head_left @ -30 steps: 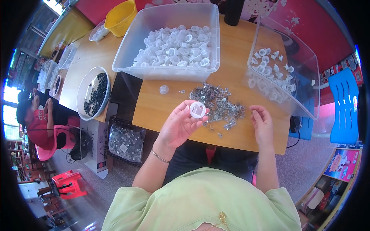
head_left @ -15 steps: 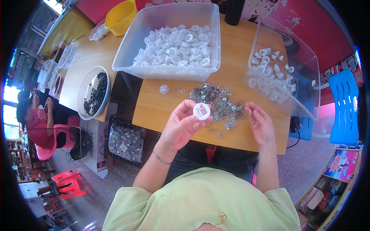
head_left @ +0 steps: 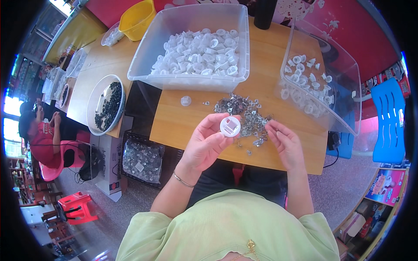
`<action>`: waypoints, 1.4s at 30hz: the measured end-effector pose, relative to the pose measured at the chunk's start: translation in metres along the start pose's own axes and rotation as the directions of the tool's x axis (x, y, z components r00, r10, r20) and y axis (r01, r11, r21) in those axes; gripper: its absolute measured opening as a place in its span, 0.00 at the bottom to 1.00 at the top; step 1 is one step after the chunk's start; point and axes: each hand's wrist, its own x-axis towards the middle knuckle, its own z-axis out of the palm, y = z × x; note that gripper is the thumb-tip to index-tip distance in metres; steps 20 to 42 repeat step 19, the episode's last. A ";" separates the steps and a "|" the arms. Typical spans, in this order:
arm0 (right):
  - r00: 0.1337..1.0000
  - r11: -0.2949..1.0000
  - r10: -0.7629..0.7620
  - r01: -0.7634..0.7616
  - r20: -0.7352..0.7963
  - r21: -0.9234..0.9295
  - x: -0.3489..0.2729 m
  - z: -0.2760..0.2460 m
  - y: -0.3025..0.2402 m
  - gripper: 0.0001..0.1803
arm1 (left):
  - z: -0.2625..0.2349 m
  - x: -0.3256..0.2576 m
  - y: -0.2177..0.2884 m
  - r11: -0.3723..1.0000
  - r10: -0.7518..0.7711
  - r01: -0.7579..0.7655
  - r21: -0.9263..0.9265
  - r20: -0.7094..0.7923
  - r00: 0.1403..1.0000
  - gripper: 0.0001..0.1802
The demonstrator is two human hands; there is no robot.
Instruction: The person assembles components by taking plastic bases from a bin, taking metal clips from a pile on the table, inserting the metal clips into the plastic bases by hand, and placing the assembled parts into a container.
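Note:
Between the thumb and fingers of my left hand [head_left: 207, 143] is a round white plastic cap [head_left: 230, 126], its recessed side with a rectangular slot turned up. Just beyond it, a loose pile of small shiny metal clips [head_left: 244, 108] covers part of the wooden table. My right hand [head_left: 285, 141] is at the right edge of this pile, thumb and fingertips pinched together. Whatever is between those fingertips is too small to make out. One more white cap [head_left: 186, 101] lies alone on the table, left of the pile.
Behind the pile stands a large clear bin [head_left: 187, 80] heaped with white caps. A second clear bin [head_left: 352, 93], tilted, holds fewer at right. Leftward are a bowl of black pieces [head_left: 109, 106], a yellow basket [head_left: 137, 19] and a seated person in red [head_left: 45, 139].
My right hand has moved left to the metal clips, its fingertips now pinched. The left hand has shifted slightly right with the cap still in it.

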 end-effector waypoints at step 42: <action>0.958 0.874 -0.210 0.274 0.197 -0.401 -0.031 0.064 -0.035 0.21 | -0.007 0.000 -0.020 0.994 -0.107 0.106 0.011 0.081 0.991 0.23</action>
